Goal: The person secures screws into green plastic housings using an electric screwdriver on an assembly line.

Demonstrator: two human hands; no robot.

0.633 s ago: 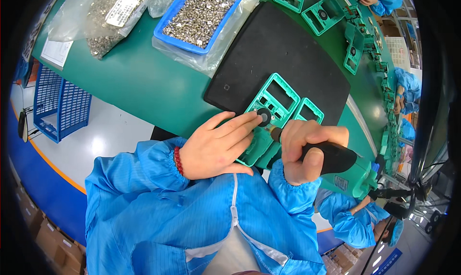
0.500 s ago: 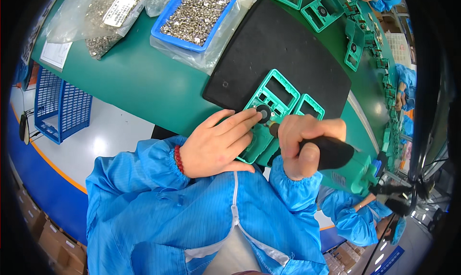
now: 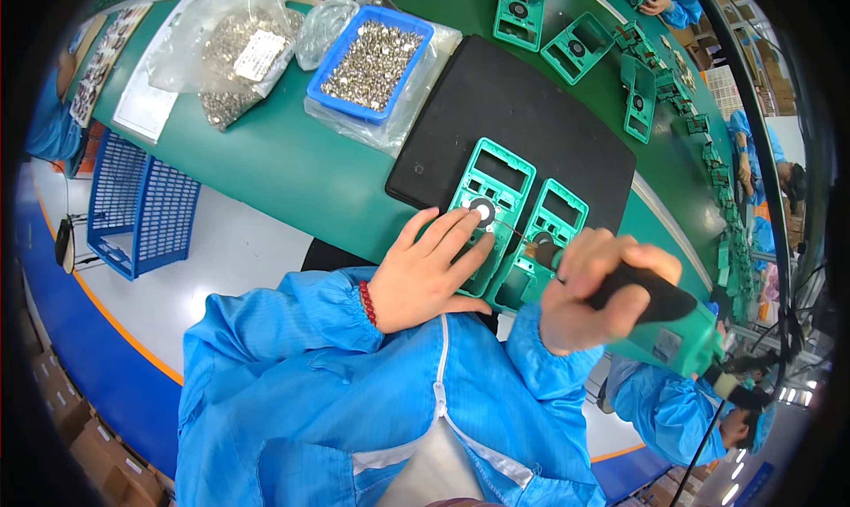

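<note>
My left hand (image 3: 431,263) lies with its fingers stretched over a green plastic housing (image 3: 506,199), fingertips beside the round black speaker (image 3: 482,210) set in it. In my right hand (image 3: 602,286) is a green and black electric screwdriver (image 3: 668,334), its fingers wrapped round the black grip. The thin bit points left, toward the speaker; whether it touches a screw I cannot tell. Right of the first housing lies a second green housing (image 3: 563,208), partly hidden by the screwdriver and my right hand. Both rest at the near edge of a black mat (image 3: 531,108).
A blue tray (image 3: 316,89) of small metal parts stands on a plastic sheet beyond the mat. Left of it lies a clear bag (image 3: 232,73) of metal parts. More green housings (image 3: 577,46) lie at the far right. A blue crate (image 3: 142,206) stands left; co-workers sit right.
My right hand and the screwdriver have drawn back to the right, away from the speaker. My left hand stays on the first housing. The view has shifted, showing more of the second housing.
</note>
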